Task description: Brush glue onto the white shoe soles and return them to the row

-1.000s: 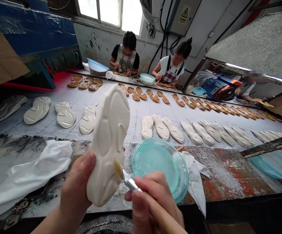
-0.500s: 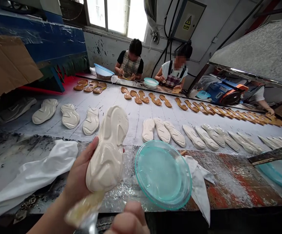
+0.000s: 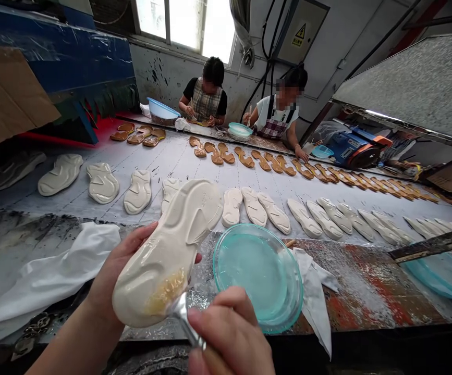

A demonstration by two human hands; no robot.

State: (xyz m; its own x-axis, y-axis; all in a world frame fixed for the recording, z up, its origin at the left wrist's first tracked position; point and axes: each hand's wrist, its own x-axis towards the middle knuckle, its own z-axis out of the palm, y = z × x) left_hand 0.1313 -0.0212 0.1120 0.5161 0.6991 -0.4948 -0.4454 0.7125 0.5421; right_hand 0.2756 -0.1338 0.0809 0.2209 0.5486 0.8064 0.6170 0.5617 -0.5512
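Cream shoe sole (image 3: 167,250) glossy, yellow at one end

Closest in, the left hand (image 3: 118,273) cradles the sole in a full, closed hold, its fingers wrapped behind the edge and the sole tipped toward the camera. The right hand (image 3: 229,333) holds a brush (image 3: 186,320) in a narrow pinch, its metal ferrule at the sole's lower end. A yellow paste (image 3: 167,292) lies there in a thick patch.

A wet-looking shine already covers most of the face in view, while the yellow stays in that one lower area. The side against the palm is hidden, so whether it is coated cannot be told.

Just right of the sole, a teal glass dish (image 3: 257,278) sits on the paint-spattered bench (image 3: 361,286), with a crumpled white cloth (image 3: 41,276) to the left and another (image 3: 315,294) beside the dish.

Farther out, pale soles (image 3: 304,219) lie in rows on a lined white board (image 3: 179,161), looking matt beside the one in hand. Tan insoles (image 3: 214,153) follow in rows beyond them. At the far edge, two aproned co-workers (image 3: 204,96) (image 3: 280,107) bend over their own pieces near a blue basin (image 3: 162,110).
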